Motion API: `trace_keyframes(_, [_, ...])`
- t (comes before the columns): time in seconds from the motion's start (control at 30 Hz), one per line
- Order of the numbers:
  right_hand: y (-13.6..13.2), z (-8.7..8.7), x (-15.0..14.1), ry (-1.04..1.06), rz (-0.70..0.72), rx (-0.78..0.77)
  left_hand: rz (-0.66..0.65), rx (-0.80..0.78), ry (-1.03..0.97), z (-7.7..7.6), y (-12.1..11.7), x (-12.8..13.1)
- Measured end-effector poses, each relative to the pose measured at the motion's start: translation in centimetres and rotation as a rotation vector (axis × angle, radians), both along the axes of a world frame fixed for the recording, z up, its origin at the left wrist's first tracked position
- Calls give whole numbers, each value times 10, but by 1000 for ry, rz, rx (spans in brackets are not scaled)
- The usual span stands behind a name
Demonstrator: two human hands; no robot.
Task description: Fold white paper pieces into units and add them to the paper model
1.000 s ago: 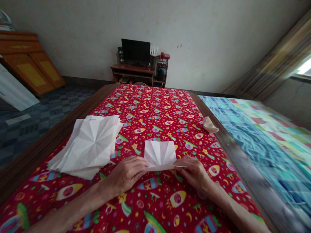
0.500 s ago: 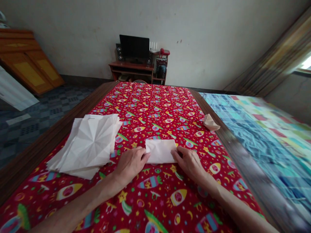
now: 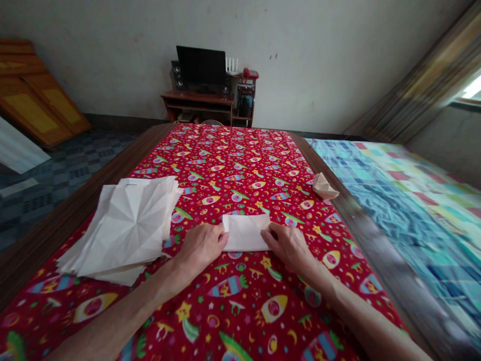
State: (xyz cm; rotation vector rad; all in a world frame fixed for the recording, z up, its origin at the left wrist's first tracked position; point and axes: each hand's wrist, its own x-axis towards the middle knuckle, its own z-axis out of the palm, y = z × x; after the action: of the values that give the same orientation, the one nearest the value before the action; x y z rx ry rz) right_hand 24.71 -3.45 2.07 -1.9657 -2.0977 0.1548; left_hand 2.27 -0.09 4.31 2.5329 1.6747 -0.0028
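Note:
A white sheet of paper (image 3: 244,232), folded into a rectangle, lies in front of me on the red patterned cloth (image 3: 240,311). My left hand (image 3: 203,241) pinches its left edge, thumb on top and fingers curled. At the opposite end, my right hand (image 3: 288,243) grips the right edge in the same way. Fingertips under the paper are hidden. To the left rests a stack of creased white paper sheets (image 3: 131,220), the top one showing fold lines that fan out from its middle. A small folded paper piece (image 3: 323,186) sits near the cloth's right edge.
The table's dark wooden edge (image 3: 353,225) shows along the cloth. Beyond it on the right is a surface with a blue checked cover (image 3: 376,200). A desk (image 3: 199,99) with a monitor (image 3: 202,67) stands by the far wall, and a wooden cabinet (image 3: 41,100) at the left.
The view has shifted slightly, so the room appears a little further left and higher. Both hands keep their hold on the folded paper, which looks flatter now.

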Motion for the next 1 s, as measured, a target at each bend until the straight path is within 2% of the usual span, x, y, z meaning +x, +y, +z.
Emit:
trace_keyframes(0.2, [-3,0,0,26,3,-12,-11,-6,31,0,-7,-3])
trace_keyframes(0.5, [-3,2,-1,20,-3,-10,1,-27,10,0,-2,-5])
trace_keyframes(0.57, [-4,3,-1,19,-3,-16,23,21,-18,-1,-1,-6])
trace_keyframes(0.63, [-4,3,-1,20,-4,-12,8,141,-97,-1,-2,-5])
trace_keyframes(0.67, [-4,3,-1,20,-3,-9,-33,210,-152,-1,-3,-4])
trace_keyframes(0.73, [-4,2,-1,21,-2,-3,-201,306,-243,-2,-8,1])
trace_keyframes(0.8, [-4,2,-1,20,1,-4,-415,305,-265,-4,-15,7])
trace_keyframes(0.87, [-5,2,-2,13,8,-7,-560,247,-227,-9,-23,13])
trace_keyframes(1.0, [-4,4,-3,-10,4,-9,-604,160,-176,-21,-32,17])
